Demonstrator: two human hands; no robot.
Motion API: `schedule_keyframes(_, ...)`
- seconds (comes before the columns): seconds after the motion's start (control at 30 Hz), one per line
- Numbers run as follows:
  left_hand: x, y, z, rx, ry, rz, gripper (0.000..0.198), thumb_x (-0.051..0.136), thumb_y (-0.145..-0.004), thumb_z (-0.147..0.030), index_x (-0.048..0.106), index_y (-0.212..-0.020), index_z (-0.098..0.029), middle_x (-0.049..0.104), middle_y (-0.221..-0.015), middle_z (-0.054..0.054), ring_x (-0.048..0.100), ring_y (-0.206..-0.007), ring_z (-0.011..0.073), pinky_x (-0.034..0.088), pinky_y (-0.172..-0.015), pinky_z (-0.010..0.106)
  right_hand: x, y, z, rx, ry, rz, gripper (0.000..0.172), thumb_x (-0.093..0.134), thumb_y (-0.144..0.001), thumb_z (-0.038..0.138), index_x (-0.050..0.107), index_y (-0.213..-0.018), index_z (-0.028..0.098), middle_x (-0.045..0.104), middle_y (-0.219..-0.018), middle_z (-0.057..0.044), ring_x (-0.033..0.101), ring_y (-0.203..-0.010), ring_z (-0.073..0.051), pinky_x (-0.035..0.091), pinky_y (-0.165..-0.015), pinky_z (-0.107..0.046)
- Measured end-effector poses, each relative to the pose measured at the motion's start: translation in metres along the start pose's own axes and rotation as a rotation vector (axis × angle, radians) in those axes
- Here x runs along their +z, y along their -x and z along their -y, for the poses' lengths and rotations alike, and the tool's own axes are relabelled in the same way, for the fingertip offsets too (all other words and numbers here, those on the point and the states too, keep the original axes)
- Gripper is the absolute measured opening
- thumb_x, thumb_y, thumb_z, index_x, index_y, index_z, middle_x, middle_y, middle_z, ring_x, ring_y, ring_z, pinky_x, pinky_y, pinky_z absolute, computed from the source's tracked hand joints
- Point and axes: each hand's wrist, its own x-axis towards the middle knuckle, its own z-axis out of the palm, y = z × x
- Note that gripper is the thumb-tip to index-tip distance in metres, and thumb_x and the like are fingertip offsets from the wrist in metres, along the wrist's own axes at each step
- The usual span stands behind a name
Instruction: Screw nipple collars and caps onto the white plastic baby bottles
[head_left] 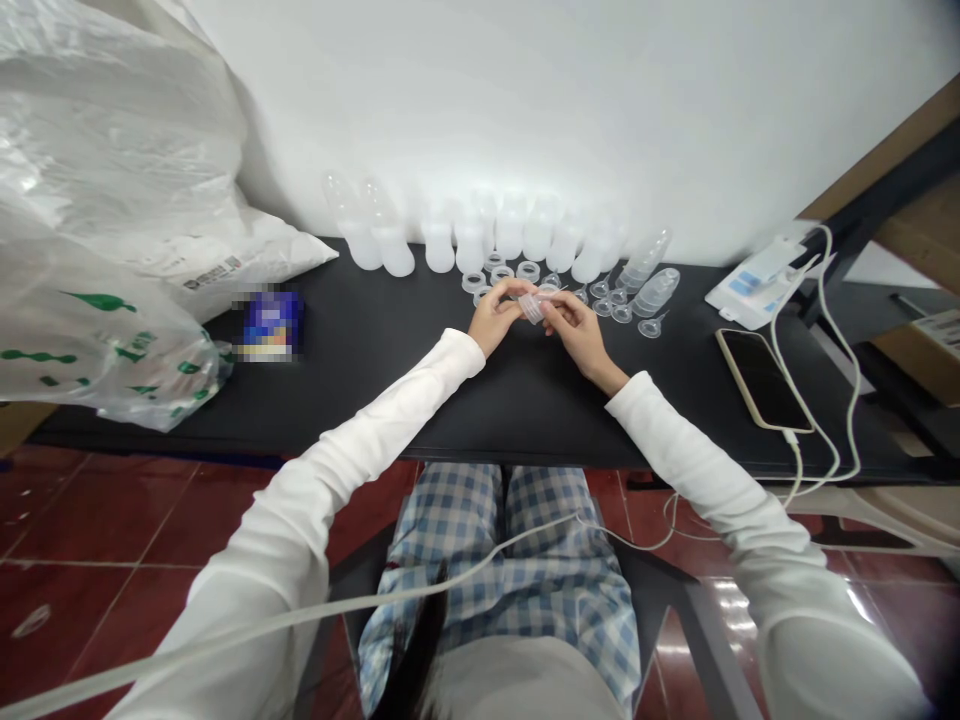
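Observation:
Over the black table (375, 370), both my hands meet in front of a row of white baby bottles (439, 240). My left hand (496, 315) pinches a translucent ribbed bottle ring (531, 307) from the left. On its other side, the fingers of my right hand (576, 330) close on the same ring; a thin clear tip shows near them, perhaps a teat's. Several loose rings (528, 272) lie behind my hands. To the right are several clear silicone teats (621, 312) and two clear domed pieces (656, 291).
Two bottles with clear domed tops (391, 230) stand at the left. Large plastic bags (112, 150) fill the left end, beside a blue packet (271, 325). On the right lie a phone (765, 380), its white cable (855, 380) and a white-blue package (754, 283).

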Motion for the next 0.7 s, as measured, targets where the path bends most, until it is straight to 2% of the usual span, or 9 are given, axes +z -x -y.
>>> schedule_keyframes(0.07,-0.001,0.000,0.000,-0.009,-0.025,-0.005,0.017,0.066,-0.086,-0.024,0.067,-0.103,-0.024,0.072,-0.112,0.006,0.068,-0.108,0.0215,0.061,-0.085,0.035,0.001,0.001,0.002,-0.012,0.003,-0.017,0.051,0.078,-0.076,0.072,0.070,-0.097,0.027,0.070,-0.096,-0.001,0.061,-0.072,-0.013,0.057,-0.060,-0.027)
schedule_keyframes(0.13,-0.005,-0.001,0.000,0.005,-0.091,-0.062,0.021,0.061,-0.087,-0.019,0.066,-0.106,-0.024,0.071,-0.114,0.007,0.069,-0.106,0.0217,0.061,-0.087,0.037,0.000,0.001,0.004,-0.020,0.005,-0.025,0.049,0.078,-0.077,0.071,0.071,-0.097,0.027,0.071,-0.104,-0.002,0.061,-0.073,-0.013,0.058,-0.061,-0.028)
schedule_keyframes(0.23,-0.018,-0.006,0.001,0.076,-0.288,-0.291,0.028,0.059,-0.087,-0.015,0.062,-0.113,-0.024,0.065,-0.126,0.010,0.065,-0.117,0.0247,0.056,-0.102,0.043,-0.002,0.002,0.005,-0.016,0.009,-0.040,0.049,0.077,-0.078,0.070,0.072,-0.102,0.028,0.071,-0.111,-0.003,0.063,-0.078,-0.015,0.060,-0.063,-0.029)
schedule_keyframes(0.33,-0.038,-0.017,0.004,0.087,-0.468,-0.535,0.046,0.065,-0.085,-0.016,0.052,-0.129,-0.023,0.050,-0.145,0.016,0.047,-0.143,0.0309,0.042,-0.120,0.050,-0.004,0.002,0.004,-0.009,0.017,-0.038,0.049,0.077,-0.079,0.068,0.072,-0.110,0.030,0.071,-0.112,-0.002,0.066,-0.084,-0.016,0.062,-0.070,-0.030)
schedule_keyframes(0.4,-0.053,-0.027,0.010,0.060,-0.536,-0.616,0.061,0.071,-0.084,-0.018,0.044,-0.138,-0.021,0.041,-0.153,0.019,0.030,-0.155,0.0344,0.029,-0.128,0.055,-0.005,0.002,0.002,-0.019,0.028,-0.025,0.049,0.077,-0.080,0.066,0.071,-0.113,0.031,0.071,-0.116,-0.003,0.066,-0.087,-0.017,0.062,-0.074,-0.031)
schedule_keyframes(0.47,-0.066,-0.038,0.019,0.033,-0.554,-0.620,0.071,0.077,-0.081,-0.021,0.040,-0.141,-0.021,0.038,-0.156,0.020,0.022,-0.159,0.0353,0.022,-0.131,0.056,-0.004,0.002,0.001,-0.029,0.039,-0.012,0.049,0.077,-0.080,0.067,0.070,-0.113,0.030,0.070,-0.123,-0.003,0.066,-0.089,-0.017,0.062,-0.075,-0.033)
schedule_keyframes(0.57,-0.079,-0.050,0.033,-0.020,-0.520,-0.628,0.076,0.080,-0.080,-0.019,0.036,-0.142,-0.022,0.042,-0.156,0.020,0.033,-0.155,0.0337,0.024,-0.131,0.054,-0.003,0.002,0.001,-0.037,0.060,-0.011,0.051,0.077,-0.079,0.069,0.070,-0.110,0.030,0.069,-0.123,-0.004,0.065,-0.089,-0.017,0.060,-0.073,-0.032)
schedule_keyframes(0.7,-0.086,-0.059,0.044,-0.049,-0.472,-0.626,0.067,0.081,-0.080,-0.018,0.041,-0.134,-0.022,0.048,-0.149,0.018,0.040,-0.150,0.0349,0.030,-0.128,0.055,0.000,0.003,0.001,-0.030,0.094,-0.026,0.051,0.072,-0.080,0.074,0.067,-0.098,0.026,0.067,-0.090,-0.001,0.061,-0.075,-0.015,0.054,-0.065,-0.029)
